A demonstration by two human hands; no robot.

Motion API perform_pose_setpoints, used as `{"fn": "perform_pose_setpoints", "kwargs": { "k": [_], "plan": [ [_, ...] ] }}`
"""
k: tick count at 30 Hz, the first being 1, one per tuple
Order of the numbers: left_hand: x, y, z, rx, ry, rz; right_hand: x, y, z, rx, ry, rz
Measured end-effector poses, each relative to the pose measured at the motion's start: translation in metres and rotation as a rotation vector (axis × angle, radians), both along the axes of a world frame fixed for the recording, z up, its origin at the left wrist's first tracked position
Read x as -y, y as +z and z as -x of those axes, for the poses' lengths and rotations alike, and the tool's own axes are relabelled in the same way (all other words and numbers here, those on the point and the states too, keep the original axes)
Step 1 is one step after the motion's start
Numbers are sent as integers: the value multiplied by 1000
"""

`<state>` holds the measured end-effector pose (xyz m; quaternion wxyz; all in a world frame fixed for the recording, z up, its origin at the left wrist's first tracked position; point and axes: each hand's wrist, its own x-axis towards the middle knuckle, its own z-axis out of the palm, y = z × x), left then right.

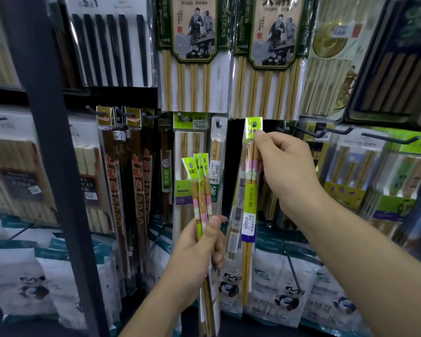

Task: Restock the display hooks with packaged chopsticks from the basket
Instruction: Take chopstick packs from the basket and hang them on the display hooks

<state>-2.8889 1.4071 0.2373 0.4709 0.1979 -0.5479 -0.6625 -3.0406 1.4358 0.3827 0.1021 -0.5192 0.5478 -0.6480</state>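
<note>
— Right hand?
— Right hand (284,171) is raised at the lower hook row. Thumb and forefinger pinch the upper end of one chopstick pack (249,190), just under its lime-green header. The tip of the hook (254,123) shows through the header's hole. How far on the pack sits is hard to tell from this angle. Pack hangs nearly upright, lower end tilted slightly left.
— Left hand?
— Left hand (199,246) is lower, left of that pack and apart from it. Fingers and thumb curl round a bundle of packs (201,190) with the same green headers and pink-and-white bands on the sticks. Headers fan out upward; lower ends run down past the wrist.
— Neighbours?
— Just left of the hook, a narrow clear pack (218,152) hangs on its own peg, then a wider green-labelled pack (188,142). Further left, dark red-lettered packs (139,181). Above, large bamboo sets (192,45) with figure artwork. Below, white bags (287,293) printed with pandas. A dark upright post (51,142) crosses the left foreground.
</note>
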Motion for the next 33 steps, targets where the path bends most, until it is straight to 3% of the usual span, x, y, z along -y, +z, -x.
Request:
{"fn": "perform_pose_setpoints", "kwargs": {
  "k": [10, 18, 25, 33],
  "plan": [
    [2, 0, -1, -81, -14, -55, -1, -11, 2, -2, -77, -68],
    [3, 0, -1, -36, 10, -6, -10, -34, 2, -33, -213, -36],
    [-1, -1, 2, 34, 26, 70, -17, -58, -19, -185, 98, -216],
    [-4, 2, 2, -70, -30, -30, -17, -51, -19, -214, 91, -157]
  ]
}}
